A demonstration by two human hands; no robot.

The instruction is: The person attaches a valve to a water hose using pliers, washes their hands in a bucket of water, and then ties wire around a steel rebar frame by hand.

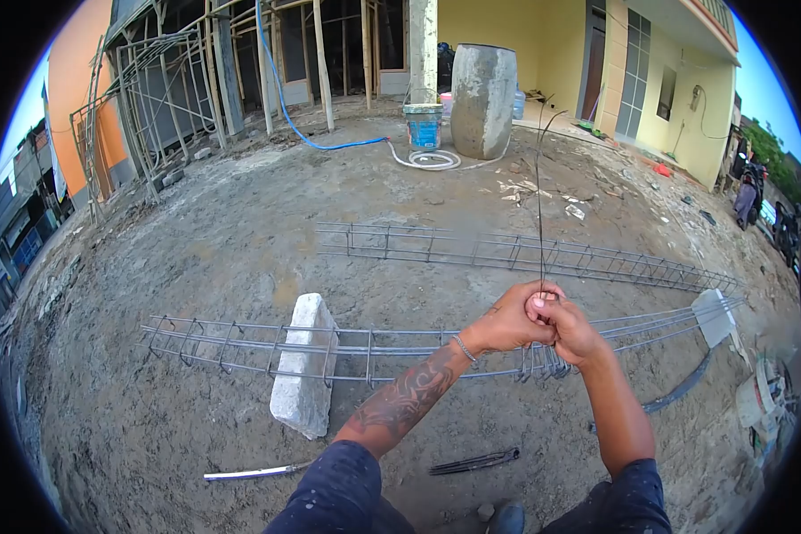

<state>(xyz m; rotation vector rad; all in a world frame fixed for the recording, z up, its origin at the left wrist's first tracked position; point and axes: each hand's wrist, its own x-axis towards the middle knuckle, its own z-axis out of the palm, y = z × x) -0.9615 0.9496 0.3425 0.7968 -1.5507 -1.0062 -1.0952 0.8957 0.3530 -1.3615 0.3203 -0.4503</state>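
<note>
My left hand (510,321) and my right hand (571,331) meet at the middle of the view, both closed, fingers pressed together around thin dark binding wire (540,200). The long wire ends rise upward from between the fingers. Right beneath my hands lies a rebar cage (392,343) of long bars with square stirrups. Several stirrups (543,363) are bunched together under my hands. The cage rests on a white block (304,369) at its left part and a pale block (714,318) at its right end. My fingers hide the lower part of the wire.
Beyond lies a second rebar cage (436,246) on the muddy ground. Near my feet are a dark slender bundle (474,461) and a pale strip (249,473). A bucket (423,127), a concrete cylinder (483,100) and a hose (298,133) are farther back. Another bucket (756,400) stands right.
</note>
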